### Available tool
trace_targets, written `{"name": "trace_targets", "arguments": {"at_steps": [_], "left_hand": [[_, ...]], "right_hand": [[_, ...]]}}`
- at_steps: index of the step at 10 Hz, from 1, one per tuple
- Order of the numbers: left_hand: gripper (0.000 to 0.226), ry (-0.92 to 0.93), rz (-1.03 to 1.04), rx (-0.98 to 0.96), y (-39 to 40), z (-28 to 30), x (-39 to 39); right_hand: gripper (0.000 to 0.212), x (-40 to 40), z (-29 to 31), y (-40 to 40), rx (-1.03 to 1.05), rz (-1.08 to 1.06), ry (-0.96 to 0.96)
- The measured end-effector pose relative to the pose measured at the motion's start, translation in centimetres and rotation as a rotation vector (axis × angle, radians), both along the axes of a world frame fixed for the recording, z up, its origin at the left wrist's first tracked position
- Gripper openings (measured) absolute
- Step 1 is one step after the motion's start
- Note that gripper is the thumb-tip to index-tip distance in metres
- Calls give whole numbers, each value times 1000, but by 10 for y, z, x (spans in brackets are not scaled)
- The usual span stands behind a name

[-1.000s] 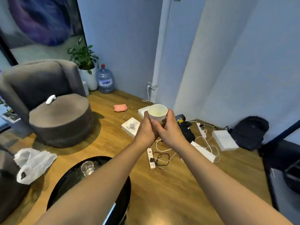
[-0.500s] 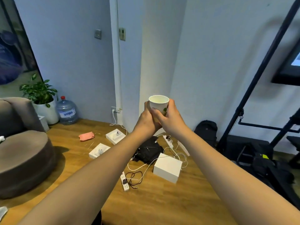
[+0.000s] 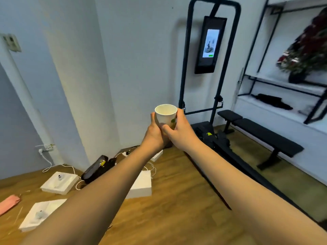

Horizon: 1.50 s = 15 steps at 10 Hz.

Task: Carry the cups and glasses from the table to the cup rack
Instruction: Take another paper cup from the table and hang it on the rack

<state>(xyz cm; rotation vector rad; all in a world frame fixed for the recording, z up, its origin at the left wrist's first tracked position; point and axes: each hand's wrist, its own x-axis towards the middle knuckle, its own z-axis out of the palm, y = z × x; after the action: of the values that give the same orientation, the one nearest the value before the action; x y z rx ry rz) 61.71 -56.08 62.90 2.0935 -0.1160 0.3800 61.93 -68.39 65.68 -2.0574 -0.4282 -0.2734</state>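
Observation:
A white paper cup (image 3: 165,116) with a small green print is held upright at arm's length in the middle of the view. My left hand (image 3: 154,135) wraps its lower left side and my right hand (image 3: 178,132) wraps its right side, thumbs meeting below the rim. Inside, the cup looks empty. No table and no cup rack can be seen for certain.
Black-framed white shelves (image 3: 283,89) stand at the right, with a black bench (image 3: 261,135) in front. A black stand with a lit screen (image 3: 209,45) leans on the wall. White boxes (image 3: 59,182), cables and a black bag (image 3: 99,169) lie on the wooden floor at the left.
The view has swung right: the armchair, plant and water bottle have left the frame, and the screen stand, bench and shelves have come in. Both hands keep the cup.

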Motion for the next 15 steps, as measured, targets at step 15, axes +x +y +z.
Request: {"name": "trace_targets", "arguments": {"at_steps": [15], "left_hand": [[60,115,-912,-156,-1079,-50,-144]], "right_hand": [[70,-240,-50,-1019,54,-897,70]]}}
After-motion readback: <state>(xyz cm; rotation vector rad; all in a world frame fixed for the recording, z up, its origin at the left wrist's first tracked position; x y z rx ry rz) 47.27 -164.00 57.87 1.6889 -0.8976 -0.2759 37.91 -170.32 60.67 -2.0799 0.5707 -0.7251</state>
